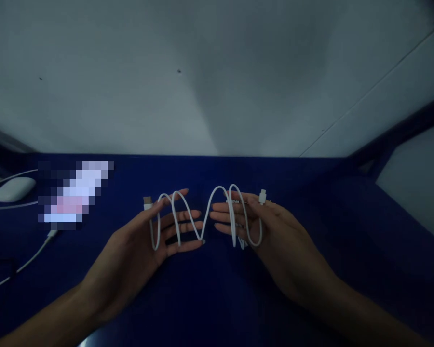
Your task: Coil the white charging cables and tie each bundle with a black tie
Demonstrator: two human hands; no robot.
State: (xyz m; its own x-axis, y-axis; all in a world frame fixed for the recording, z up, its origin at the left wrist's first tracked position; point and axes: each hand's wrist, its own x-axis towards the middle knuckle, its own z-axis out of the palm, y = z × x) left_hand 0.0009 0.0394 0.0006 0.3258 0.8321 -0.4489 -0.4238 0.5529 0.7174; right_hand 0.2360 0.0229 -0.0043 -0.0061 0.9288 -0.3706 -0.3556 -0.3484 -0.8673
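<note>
White cable (220, 187) is what I have up between my two hands, raised over the blue tabletop (198, 303) and strung in loose waves from one set of fingers to the other. At the left end, my left hand (139, 243) pins the wide plug (147, 203) under its thumb, with the other fingers fanned out and the loops lying across them. At the far end, my right hand (285, 231) does likewise, its thumb against the small plug (262, 196), tip pointing up, its fingers reaching toward the left ones but well apart from them. Some thin white strands show by the right fingers (from my seat I can't tell whether they belong to the same length). Off to the left lies a glowing slab, pixelated over (72, 193), with a white lead (36, 255) running from its near end toward the left edge. Just beside it sits a rounded white case (14, 189). Behind everything stands a pale grey wall (159, 96), dim and shadowed.
</note>
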